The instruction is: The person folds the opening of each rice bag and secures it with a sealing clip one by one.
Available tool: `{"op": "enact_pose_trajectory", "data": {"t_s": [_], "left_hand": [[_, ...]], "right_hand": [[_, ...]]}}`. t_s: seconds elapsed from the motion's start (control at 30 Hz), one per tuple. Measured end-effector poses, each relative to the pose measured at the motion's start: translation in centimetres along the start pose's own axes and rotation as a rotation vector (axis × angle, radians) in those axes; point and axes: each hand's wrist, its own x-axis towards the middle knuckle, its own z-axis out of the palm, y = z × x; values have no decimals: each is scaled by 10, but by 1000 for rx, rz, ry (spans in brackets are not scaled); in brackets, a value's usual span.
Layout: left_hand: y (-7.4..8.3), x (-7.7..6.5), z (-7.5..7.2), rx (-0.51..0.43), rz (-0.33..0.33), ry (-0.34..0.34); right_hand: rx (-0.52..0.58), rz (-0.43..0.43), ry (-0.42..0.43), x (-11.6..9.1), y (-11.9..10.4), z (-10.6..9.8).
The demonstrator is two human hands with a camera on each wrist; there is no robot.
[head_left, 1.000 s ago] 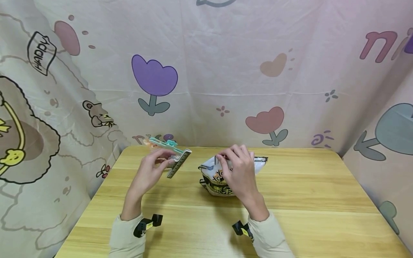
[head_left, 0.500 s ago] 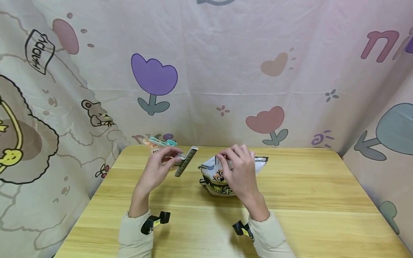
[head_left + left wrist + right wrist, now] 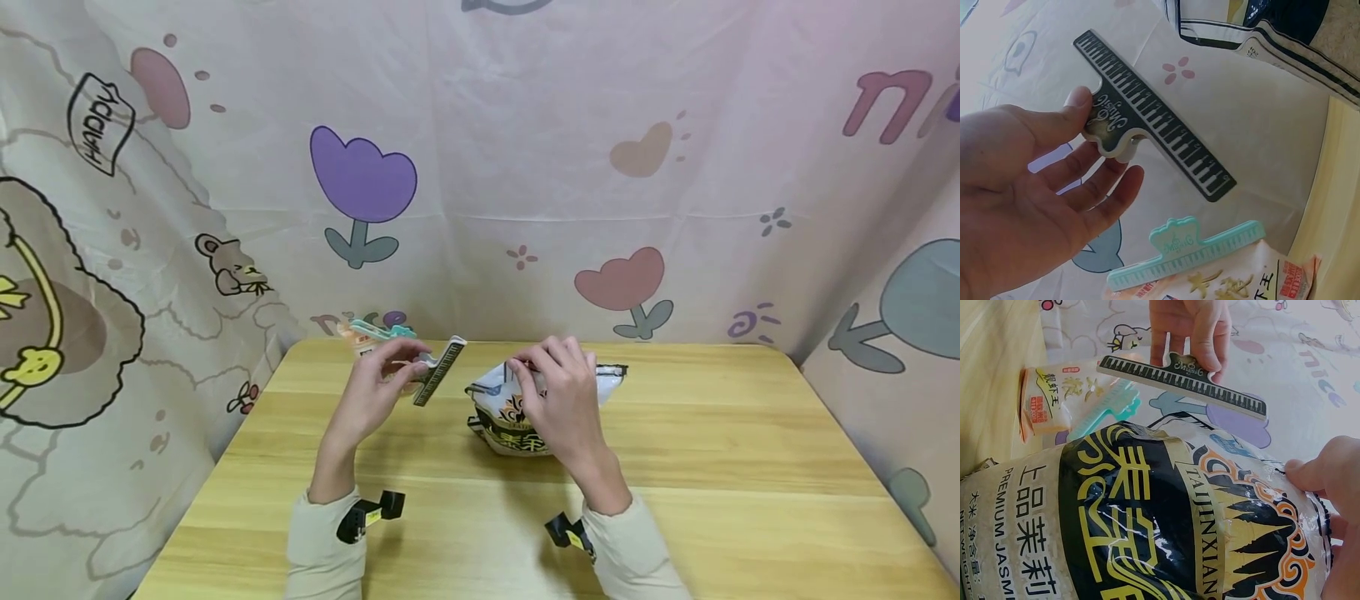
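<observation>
My left hand (image 3: pixel 372 392) pinches a black-and-white bag clip (image 3: pixel 1160 119) printed with piano keys and the word Music. The clip is in the air, tilted, left of a bag of rice (image 3: pixel 512 421). In the left wrist view the thumb presses on its handle, with the fingers behind. My right hand (image 3: pixel 564 400) pinches the folded top edge of the rice bag, which stands on the table. Jasmine rice lettering and a black band show on the bag (image 3: pixel 1135 519) in the right wrist view. The right fingertips' far side is hidden.
Behind my left hand, an orange-and-white snack bag (image 3: pixel 1047 403) stands with a mint-green bag clip (image 3: pixel 1188 250) across its top. The wooden table (image 3: pixel 720 467) meets a printed cloth backdrop (image 3: pixel 480 167) at the back and sides.
My left hand has moved right with the black-and-white clip, toward the rice bag, and the clip has turned more upright. The right hand stays on the bag's top.
</observation>
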Motion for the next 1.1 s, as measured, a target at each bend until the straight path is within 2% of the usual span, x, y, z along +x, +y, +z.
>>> {"op": "enact_pose_trajectory", "data": {"t_s": [0.13,0.33,0.67,1.1], "left_hand": [[-1,0,2,-35,-4,26],[-3,2,8,-40,50,57],[-1,3,21,-64,102,38],[1,4,28,-53,117,30]], "right_hand": [[-1,-2,1,0,1,1],[5,-3,5,0,1,1],[5,0,0,-1,1,1],[5,-2,-3,-1,0,1]]}}
